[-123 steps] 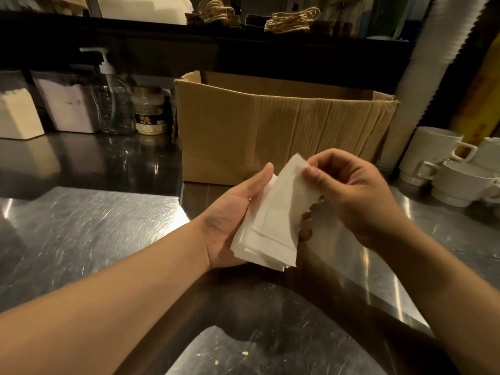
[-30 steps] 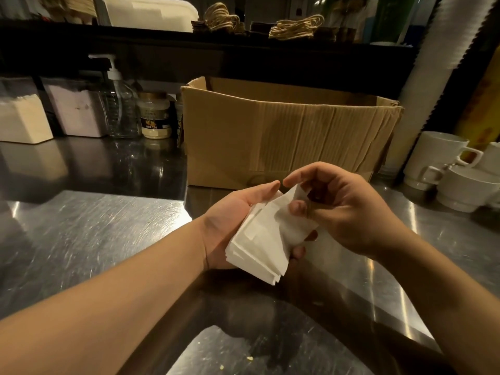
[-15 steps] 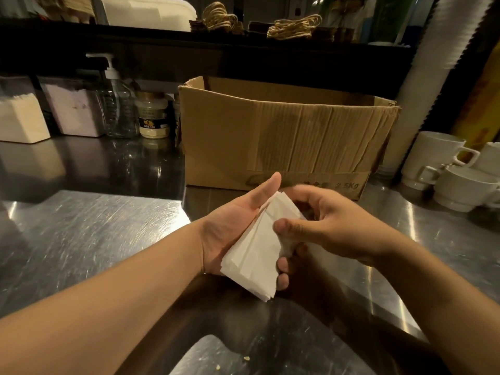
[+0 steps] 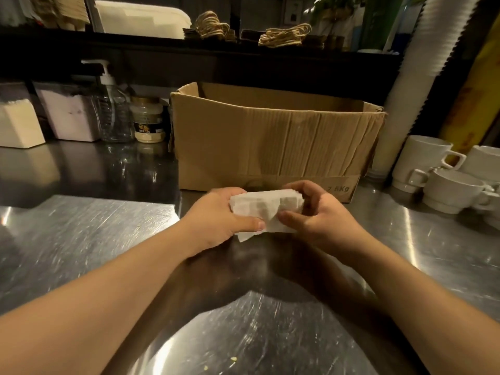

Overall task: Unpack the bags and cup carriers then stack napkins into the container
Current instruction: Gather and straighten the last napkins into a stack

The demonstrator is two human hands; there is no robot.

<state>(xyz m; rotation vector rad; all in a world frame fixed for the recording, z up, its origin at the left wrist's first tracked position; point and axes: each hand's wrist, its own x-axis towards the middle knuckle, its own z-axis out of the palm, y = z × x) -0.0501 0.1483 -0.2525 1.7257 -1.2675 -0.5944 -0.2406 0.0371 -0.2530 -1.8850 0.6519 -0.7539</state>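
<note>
Both hands clamp one napkin stack (image 4: 266, 209) just above the desk (image 4: 81, 234): left hand (image 4: 219, 215) on its left end, right hand (image 4: 316, 212) on its right, long axis running side to side. Beyond stands the cardboard box (image 4: 270, 139); far left, a white napkin container (image 4: 20, 125), nearer the left hand.
</note>
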